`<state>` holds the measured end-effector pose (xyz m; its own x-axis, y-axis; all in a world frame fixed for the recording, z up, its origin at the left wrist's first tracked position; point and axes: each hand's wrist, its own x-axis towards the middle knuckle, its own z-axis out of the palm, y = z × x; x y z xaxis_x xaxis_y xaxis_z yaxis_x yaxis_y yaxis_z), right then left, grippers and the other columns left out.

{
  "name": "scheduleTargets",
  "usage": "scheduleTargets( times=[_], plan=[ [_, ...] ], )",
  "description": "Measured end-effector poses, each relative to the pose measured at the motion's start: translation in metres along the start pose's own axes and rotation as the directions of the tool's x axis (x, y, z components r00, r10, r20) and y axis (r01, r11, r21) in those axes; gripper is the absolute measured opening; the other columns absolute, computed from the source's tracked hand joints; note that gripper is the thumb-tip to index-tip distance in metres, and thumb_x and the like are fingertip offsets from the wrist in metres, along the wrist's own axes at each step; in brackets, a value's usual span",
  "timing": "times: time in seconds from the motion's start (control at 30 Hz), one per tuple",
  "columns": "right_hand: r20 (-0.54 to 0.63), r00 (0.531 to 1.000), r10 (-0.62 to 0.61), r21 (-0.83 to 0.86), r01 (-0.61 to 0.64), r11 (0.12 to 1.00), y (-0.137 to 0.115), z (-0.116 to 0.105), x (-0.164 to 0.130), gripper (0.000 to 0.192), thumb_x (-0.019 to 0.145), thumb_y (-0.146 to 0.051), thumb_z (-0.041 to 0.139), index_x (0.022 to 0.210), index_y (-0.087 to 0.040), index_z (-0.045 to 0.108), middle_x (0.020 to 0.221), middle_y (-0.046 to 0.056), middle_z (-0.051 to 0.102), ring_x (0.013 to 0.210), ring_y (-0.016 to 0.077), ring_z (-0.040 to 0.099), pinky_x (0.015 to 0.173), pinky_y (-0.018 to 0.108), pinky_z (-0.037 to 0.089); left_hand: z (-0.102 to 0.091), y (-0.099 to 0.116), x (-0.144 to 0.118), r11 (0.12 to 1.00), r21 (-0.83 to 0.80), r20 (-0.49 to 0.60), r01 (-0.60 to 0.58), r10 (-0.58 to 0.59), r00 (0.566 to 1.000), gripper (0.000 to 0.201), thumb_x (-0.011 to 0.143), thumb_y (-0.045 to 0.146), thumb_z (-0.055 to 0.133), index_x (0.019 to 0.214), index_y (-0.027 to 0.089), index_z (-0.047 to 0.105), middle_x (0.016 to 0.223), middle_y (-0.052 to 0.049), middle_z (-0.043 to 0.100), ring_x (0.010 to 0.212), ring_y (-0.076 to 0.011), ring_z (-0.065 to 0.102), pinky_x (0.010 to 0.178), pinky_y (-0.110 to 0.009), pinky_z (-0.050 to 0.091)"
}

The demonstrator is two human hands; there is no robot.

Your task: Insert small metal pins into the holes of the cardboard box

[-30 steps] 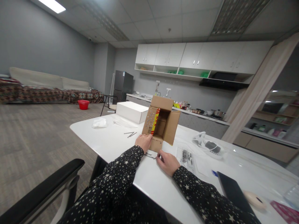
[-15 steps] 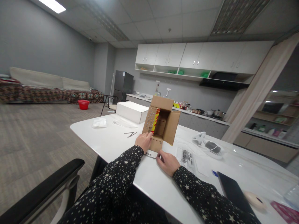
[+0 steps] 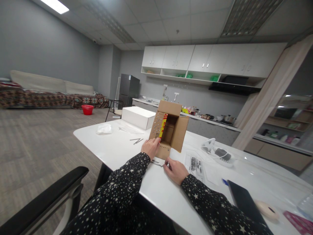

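The left hand [image 3: 151, 147] rests against the lower left flap of the cardboard box [image 3: 168, 130], fingers laid flat on the perforated flap beside a red and yellow strip; its grip is loose and spread, pressing on the flap rather than closed around it. The box stands on its side near the front edge of the white surface [image 3: 117, 148], its open mouth turned toward the person and its four flaps folded outward. The right hand [image 3: 175, 170] lies on the surface just below and right of the box, fingers curled down at a small metal piece [image 3: 156, 162] lying before the box (whether the grip actually pinches it cannot be told, since the fingertips are turned away). Both sleeves are dark with white stars. A few thin metal rods [image 3: 136, 140] lie left of the box, apart from it. A white box [image 3: 138, 117] sits behind on the far side, with a crumpled white bag [image 3: 104, 129] to its left. A clear packet of small parts [image 3: 195, 164] lies just right of the right hand. A dark tablet [image 3: 244, 202] lies near the right edge.
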<state>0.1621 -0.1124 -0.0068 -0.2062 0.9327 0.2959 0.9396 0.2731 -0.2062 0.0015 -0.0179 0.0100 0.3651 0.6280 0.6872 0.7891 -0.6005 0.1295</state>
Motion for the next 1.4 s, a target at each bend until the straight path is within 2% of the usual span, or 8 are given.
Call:
scheduleTargets(
  times=[0.17, 0.6, 0.93, 1.1, 1.4],
  plan=[
    [0.000, 1.000, 0.001, -0.003, -0.001, 1.000, 0.0002, 0.0001, -0.0002, 0.013, 0.087, -0.029, 0.045, 0.088, -0.020, 0.054, 0.066, -0.001, 0.060, 0.060, 0.0124, 0.051, 0.058, 0.023, 0.026, 0.0004, 0.0000, -0.0003, 1.000, 0.015, -0.005, -0.006, 0.006, 1.000, 0.021, 0.094, 0.028, 0.035, 0.096, 0.021, 0.056, 0.089, -0.004, 0.065, 0.085, -0.0165, 0.060, 0.075, -0.030, 0.039],
    [-0.003, 1.000, 0.007, -0.009, -0.007, 1.000, -0.0004, -0.0001, 0.0002, 0.011, 0.087, -0.029, 0.046, 0.088, -0.021, 0.054, 0.066, -0.001, 0.059, 0.060, 0.0121, 0.050, 0.057, 0.023, 0.024, 0.0036, 0.0011, -0.0010, 0.999, -0.018, -0.124, -0.041, 0.039, 0.991, 0.017, 0.091, 0.028, 0.041, 0.089, 0.021, 0.057, 0.085, -0.002, 0.066, 0.080, -0.0154, 0.060, 0.073, -0.029, 0.040],
    [0.009, 1.000, 0.010, -0.030, -0.010, 1.000, 0.0000, 0.0000, 0.0001, 0.013, 0.088, -0.029, 0.046, 0.089, -0.021, 0.055, 0.067, -0.001, 0.060, 0.060, 0.0120, 0.051, 0.058, 0.023, 0.025, 0.0038, -0.0001, -0.0009, 0.997, -0.068, -0.102, -0.042, 0.035, 0.994, 0.012, 0.088, 0.023, 0.047, 0.089, 0.021, 0.058, 0.087, -0.002, 0.067, 0.080, -0.0144, 0.061, 0.073, -0.028, 0.042],
    [0.017, 1.000, 0.013, -0.038, -0.012, 0.999, -0.0003, -0.0003, 0.0000, 0.014, 0.089, -0.029, 0.045, 0.091, -0.020, 0.055, 0.070, 0.000, 0.061, 0.062, 0.0122, 0.052, 0.059, 0.023, 0.026, 0.0013, 0.0019, -0.0016, 0.991, -0.130, -0.107, -0.025, 0.011, 0.994, 0.015, 0.088, 0.025, 0.046, 0.091, 0.020, 0.060, 0.087, -0.002, 0.067, 0.082, -0.0153, 0.061, 0.076, -0.029, 0.043],
    [0.020, 1.000, 0.012, -0.028, -0.011, 1.000, 0.0005, 0.0001, -0.0005, 0.013, 0.089, -0.029, 0.046, 0.090, -0.021, 0.055, 0.070, 0.000, 0.061, 0.063, 0.0123, 0.052, 0.059, 0.023, 0.026, 0.0021, -0.0027, 0.0002, 0.958, -0.270, -0.081, 0.094, -0.120, 0.990, 0.020, 0.088, 0.024, 0.043, 0.094, 0.020, 0.062, 0.092, -0.002, 0.069, 0.081, -0.0146, 0.062, 0.076, -0.028, 0.046]
  ],
)
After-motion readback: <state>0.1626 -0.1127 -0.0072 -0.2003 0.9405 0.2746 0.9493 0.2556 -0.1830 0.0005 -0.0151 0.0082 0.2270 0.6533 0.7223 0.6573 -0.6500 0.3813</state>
